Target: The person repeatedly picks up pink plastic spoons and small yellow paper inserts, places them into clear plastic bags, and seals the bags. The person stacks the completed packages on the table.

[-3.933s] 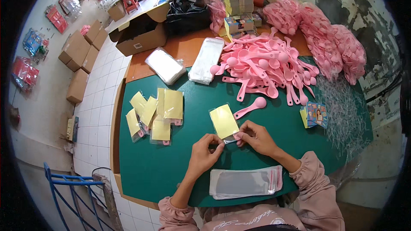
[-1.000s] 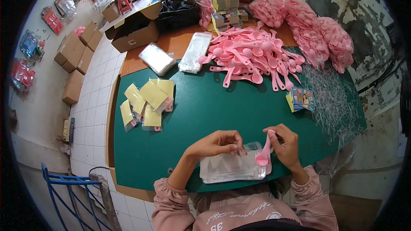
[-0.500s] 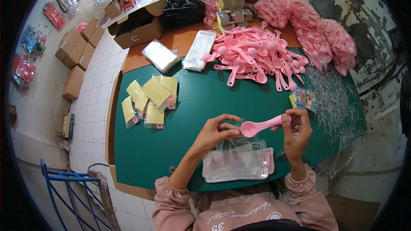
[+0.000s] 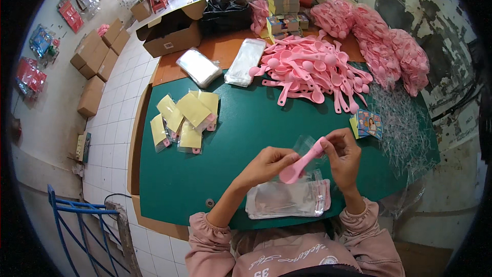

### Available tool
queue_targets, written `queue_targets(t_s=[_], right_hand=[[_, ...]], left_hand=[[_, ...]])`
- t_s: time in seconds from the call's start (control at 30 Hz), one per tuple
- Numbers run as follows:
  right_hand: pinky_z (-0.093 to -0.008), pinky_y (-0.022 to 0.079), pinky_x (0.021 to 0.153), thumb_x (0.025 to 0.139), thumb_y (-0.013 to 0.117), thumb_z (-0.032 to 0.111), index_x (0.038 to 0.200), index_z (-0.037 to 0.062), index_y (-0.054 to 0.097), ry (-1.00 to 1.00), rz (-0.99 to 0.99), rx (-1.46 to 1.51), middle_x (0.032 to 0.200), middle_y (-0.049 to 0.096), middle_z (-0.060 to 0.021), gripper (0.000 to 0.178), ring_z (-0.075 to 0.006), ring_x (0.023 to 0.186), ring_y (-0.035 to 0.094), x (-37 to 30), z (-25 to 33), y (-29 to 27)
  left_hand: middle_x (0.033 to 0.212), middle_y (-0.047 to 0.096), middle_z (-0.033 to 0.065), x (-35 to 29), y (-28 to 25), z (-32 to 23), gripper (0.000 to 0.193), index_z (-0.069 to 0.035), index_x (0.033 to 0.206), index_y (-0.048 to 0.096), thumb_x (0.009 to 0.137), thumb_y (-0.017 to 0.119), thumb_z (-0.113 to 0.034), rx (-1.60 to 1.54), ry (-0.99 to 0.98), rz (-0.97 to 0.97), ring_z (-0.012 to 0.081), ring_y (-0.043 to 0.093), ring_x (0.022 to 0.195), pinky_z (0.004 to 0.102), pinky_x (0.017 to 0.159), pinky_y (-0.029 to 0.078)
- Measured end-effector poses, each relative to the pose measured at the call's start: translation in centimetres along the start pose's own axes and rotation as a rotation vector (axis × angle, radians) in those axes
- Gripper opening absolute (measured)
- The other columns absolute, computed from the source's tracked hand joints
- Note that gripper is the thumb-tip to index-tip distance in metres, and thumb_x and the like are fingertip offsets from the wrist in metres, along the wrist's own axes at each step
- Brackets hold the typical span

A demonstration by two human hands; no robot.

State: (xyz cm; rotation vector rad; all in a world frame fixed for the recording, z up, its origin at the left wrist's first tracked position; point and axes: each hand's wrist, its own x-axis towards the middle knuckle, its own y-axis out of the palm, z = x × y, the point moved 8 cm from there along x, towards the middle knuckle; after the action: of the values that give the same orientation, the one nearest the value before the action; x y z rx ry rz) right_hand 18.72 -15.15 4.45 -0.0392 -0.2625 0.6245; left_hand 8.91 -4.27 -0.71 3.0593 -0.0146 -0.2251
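Above the near edge of the green table, my right hand (image 4: 342, 155) pinches a pink measuring spoon (image 4: 302, 165) by the end of its handle. The spoon slants down to the left, with its bowl by the fingers of my left hand (image 4: 266, 165). My left hand is closed on a clear plastic bag (image 4: 306, 145), which shows faintly around the spoon. Whether the bowl is inside the bag I cannot tell. Beneath both hands lies a stack of clear bags (image 4: 284, 200). Beyond my right hand rests a small pile of printed cards (image 4: 368, 124).
A heap of pink spoons (image 4: 312, 69) covers the far right, with bulging bags of spoons (image 4: 382, 41) behind. Packed pouches with yellow cards (image 4: 190, 118) lie at left. Two bundles of clear bags (image 4: 199, 66) sit farther back. Clear plastic strips (image 4: 402, 123) litter the right edge.
The spoon has tilted from nearly level to steeply slanted, its bowl now lower and against my left fingers. My right hand has shifted slightly left. The whole view has moved a little.
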Motion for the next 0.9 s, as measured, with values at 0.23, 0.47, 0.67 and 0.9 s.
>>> queue_targets(t_s=[0.23, 0.47, 0.67, 0.9], right_hand=[[-0.0362, 0.039, 0.087, 0.083, 0.041, 0.057, 0.098, 0.0039, 0.062, -0.323, 0.429, -0.089, 0.107, 0.053, -0.0139, 0.059, -0.0253, 0.098, 0.050, 0.0, 2.9, 2.2], [-0.0405, 0.044, 0.075, 0.075, 0.062, 0.026, 0.100, 0.0014, 0.060, -0.010, -0.315, -1.258, 0.099, 0.056, -0.0214, 0.034, -0.0345, 0.087, 0.055, 6.5, -7.6, -18.9], [-0.0423, 0.043, 0.073, 0.074, 0.063, 0.020, 0.100, -0.0017, 0.056, 0.052, -0.353, -1.130, 0.088, 0.059, -0.0199, 0.035, -0.0345, 0.080, 0.057, 7.0, -6.5, -18.9], [-0.0253, 0.050, 0.055, 0.079, 0.057, 0.002, 0.092, -0.0008, 0.056, -0.089, 0.026, -0.260, 0.078, 0.060, -0.0080, 0.013, -0.0112, 0.068, 0.058, 4.8, 4.1, -5.5]], left_hand=[[0.086, 0.063, 0.0105, -0.5, -2.5, -3.2, 0.038, 0.004, 0.100, 0.057, 0.094, 0.039, -0.029, -0.137, 0.198, -0.251, 0.0156, 0.062, 0.078, 0.0251, 0.069, 0.050], [0.086, 0.064, 0.0158, -1.5, -4.7, -3.5, 0.042, 0.005, 0.102, 0.057, 0.094, 0.038, -0.032, -0.205, 0.270, -0.349, 0.0182, 0.064, 0.077, 0.0256, 0.066, 0.051], [0.091, 0.064, 0.0153, -1.2, -4.2, -3.1, 0.037, 0.004, 0.105, 0.056, 0.095, 0.038, -0.026, -0.186, 0.190, -0.279, 0.0179, 0.063, 0.080, 0.0261, 0.069, 0.051], [0.092, 0.063, 0.0134, -0.5, -2.8, -3.1, 0.034, 0.004, 0.106, 0.056, 0.093, 0.042, -0.024, -0.123, 0.111, -0.176, 0.0160, 0.062, 0.080, 0.0262, 0.072, 0.051]])
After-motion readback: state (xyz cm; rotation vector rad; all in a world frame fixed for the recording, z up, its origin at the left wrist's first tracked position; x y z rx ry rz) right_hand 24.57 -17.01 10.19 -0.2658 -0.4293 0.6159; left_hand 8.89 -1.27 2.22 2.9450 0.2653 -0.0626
